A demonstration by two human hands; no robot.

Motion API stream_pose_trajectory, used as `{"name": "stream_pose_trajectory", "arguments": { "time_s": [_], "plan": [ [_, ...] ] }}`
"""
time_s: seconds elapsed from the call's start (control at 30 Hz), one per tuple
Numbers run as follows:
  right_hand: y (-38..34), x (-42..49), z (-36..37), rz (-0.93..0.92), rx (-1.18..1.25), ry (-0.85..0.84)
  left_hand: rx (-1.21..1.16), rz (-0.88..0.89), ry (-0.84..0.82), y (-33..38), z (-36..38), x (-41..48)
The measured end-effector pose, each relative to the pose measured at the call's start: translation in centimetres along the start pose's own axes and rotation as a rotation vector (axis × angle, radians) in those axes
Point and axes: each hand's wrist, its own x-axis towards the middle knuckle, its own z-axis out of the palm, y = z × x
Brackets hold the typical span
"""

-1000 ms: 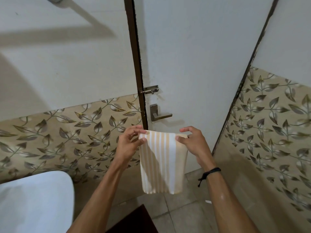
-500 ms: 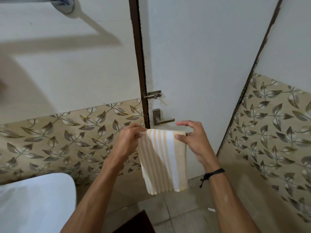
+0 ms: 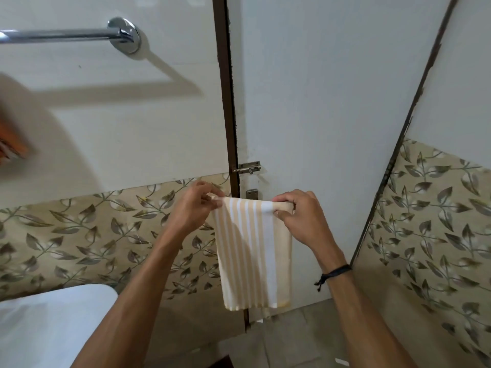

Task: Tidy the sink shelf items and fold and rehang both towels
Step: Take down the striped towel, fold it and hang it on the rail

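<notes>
A folded cream towel with white stripes (image 3: 252, 256) hangs in the air in front of the door. My left hand (image 3: 192, 209) pinches its top left corner. My right hand (image 3: 299, 216) grips its top right corner, fingers curled over the folded edge. A chrome towel bar (image 3: 61, 35) is fixed to the white wall at the upper left, well above and to the left of both hands. At the far left edge a blurred orange towel (image 3: 12, 144) shows below the bar.
A white door (image 3: 318, 102) with a latch bolt (image 3: 248, 168) stands straight ahead in a dark brown frame (image 3: 225, 102). Leaf-patterned tiles (image 3: 79, 235) cover the lower walls. A white basin rim (image 3: 53, 320) fills the lower left. Grey floor tiles lie below.
The view has tilted upward, bringing the towel bar and the orange towel into sight. Both hands still hold the striped towel's top corners, with the right fingers now curled tighter over the edge.
</notes>
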Motion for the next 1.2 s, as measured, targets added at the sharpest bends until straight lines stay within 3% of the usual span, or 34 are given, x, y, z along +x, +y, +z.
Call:
{"name": "stream_pose_trajectory", "arguments": {
  "time_s": [0.27, 0.37, 0.43, 0.5, 0.6, 0.7, 0.8, 0.97, 1.2],
  "plan": [
    [-3.1, 2.6, -0.3, -0.127, 0.019, 0.010, 0.120, 0.172, 0.017, 1.5, -3.7, 2.1],
    [-4.6, 4.0, -0.3, -0.175, 0.106, 0.031, -0.053, 0.174, 0.173, 1.9, -4.6, 2.5],
    [-6.0, 5.0, -0.4, -0.209, 0.187, 0.053, -0.297, 0.101, 0.216, 2.0, -5.0, 1.5],
    [-7.6, 5.9, -0.6, -0.260, 0.229, 0.051, -0.510, -0.018, 0.116, 1.6, -4.9, -0.1],
    [-9.9, 7.4, -1.1, -0.344, 0.237, 0.030, -0.534, -0.139, 0.042, 0.4, -3.3, -1.9],
    [-11.6, 8.6, -1.6, -0.416, 0.203, 0.050, -0.614, -0.245, 0.270, 0.7, -2.5, -1.7],
    [-13.0, 9.6, -2.5, -0.496, 0.155, 0.083, -0.662, -0.172, 0.379, 2.2, -3.7, -0.6],
    [-15.9, 11.7, -3.6, -0.575, 0.162, 0.112, -0.507, -0.090, 0.572, 4.8, -7.3, 1.6],
    [-20.4, 14.9, -2.3, -0.601, 0.218, 0.121, -0.612, -0.074, 0.632, 5.4, -13.6, 3.5]
  ]
}}
